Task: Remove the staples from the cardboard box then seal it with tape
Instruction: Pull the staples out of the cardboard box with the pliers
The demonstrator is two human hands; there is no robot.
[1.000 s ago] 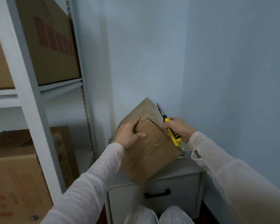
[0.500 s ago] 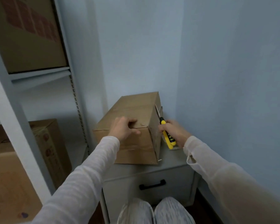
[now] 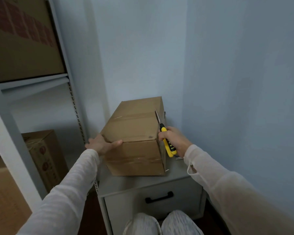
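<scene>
Box (image 3: 134, 128) settled on grey cabinet (image 3: 176, 173) | left hand (image 3: 102, 144) clasps it | right hand (image 3: 175, 139) grips tool (image 3: 168, 147)

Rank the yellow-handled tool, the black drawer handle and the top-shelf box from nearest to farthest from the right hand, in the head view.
1. yellow-handled tool, gripped in the right hand.
2. black drawer handle, below, on the cabinet front.
3. top-shelf box, far upper left.
</scene>
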